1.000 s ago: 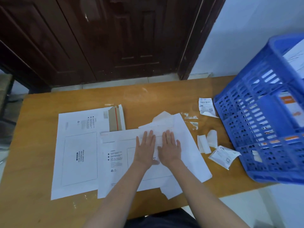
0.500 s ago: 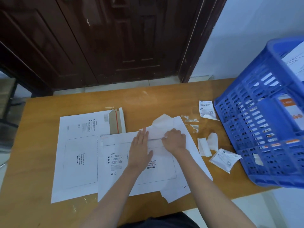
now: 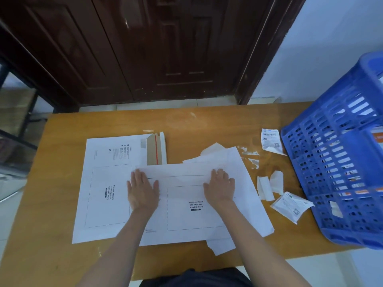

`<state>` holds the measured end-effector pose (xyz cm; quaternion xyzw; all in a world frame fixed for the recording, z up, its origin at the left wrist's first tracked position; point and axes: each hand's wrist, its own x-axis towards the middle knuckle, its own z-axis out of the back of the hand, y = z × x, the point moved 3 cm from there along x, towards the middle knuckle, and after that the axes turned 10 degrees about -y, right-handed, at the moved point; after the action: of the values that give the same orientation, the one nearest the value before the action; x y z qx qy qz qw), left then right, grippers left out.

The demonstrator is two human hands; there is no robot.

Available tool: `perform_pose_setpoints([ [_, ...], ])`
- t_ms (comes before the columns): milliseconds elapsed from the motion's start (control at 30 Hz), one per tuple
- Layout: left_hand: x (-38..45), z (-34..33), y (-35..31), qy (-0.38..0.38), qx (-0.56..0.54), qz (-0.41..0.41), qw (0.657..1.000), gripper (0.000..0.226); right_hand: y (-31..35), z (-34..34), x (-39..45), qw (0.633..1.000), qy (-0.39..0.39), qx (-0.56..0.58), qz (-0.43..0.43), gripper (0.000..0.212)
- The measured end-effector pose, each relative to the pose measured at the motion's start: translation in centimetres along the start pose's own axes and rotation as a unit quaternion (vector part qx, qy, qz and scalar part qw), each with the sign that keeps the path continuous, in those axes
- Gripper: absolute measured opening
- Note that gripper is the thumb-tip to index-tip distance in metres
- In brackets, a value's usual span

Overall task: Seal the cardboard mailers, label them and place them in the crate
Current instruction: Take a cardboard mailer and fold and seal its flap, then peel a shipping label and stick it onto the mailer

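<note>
Both hands (image 3: 143, 188) (image 3: 220, 186) press the mailer (image 3: 194, 206) flat (flap folded).

Front mailer (image 3: 194, 208) flat at table (image 3: 62, 255) centre, overlapping second mailer (image 3: 107, 183) on left. Left hand (image 3: 143, 189) and right hand (image 3: 220, 187) on front mailer's far edge, well apart. Paper scraps (image 3: 269, 186) right of mailers. Crate (image 3: 339, 175) at far right, tilted, possibly overhanging table edge.
</note>
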<state>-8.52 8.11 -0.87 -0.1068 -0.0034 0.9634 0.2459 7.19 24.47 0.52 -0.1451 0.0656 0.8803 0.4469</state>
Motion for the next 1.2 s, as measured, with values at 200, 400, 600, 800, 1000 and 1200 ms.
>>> perform_pose_setpoints([
  [200, 2.4, 1.7, 0.9, -0.002, 0.036, -0.004, 0.999, 0.053, -1.2, 1.4, 1.8, 0.998, 0.048, 0.031, 0.007, 0.046],
  [400, 0.4, 2.8, -4.7, -0.049, 0.068, -0.05, 0.995, 0.057, -3.9, 2.8, 2.2, 0.928, -0.057, 0.35, -0.115, 0.03],
  [600, -3.3, 1.7, -15.9, 0.0, -0.062, -0.312, 0.948, 0.038, -9.8, 2.3, -1.3, 0.882, -0.19, 0.362, -0.235, 0.022],
  [800, -8.4, 0.8, -23.4, 0.057, -0.159, -0.391, 0.905, 0.027, -15.2, -0.5, -7.3, 0.932, -0.079, 0.099, -0.339, 0.035],
  [1000, -10.3, -1.0, -26.1, 0.163, -0.232, -0.331, 0.9, 0.021, -16.6, -2.3, -8.6, 0.913, -0.129, 0.162, -0.35, 0.043],
  [1200, -10.8, -0.2, -27.0, 0.369, -0.581, 0.099, 0.718, 0.02, -14.9, -0.3, -8.1, 0.899, -0.311, 0.151, -0.269, 0.035],
])
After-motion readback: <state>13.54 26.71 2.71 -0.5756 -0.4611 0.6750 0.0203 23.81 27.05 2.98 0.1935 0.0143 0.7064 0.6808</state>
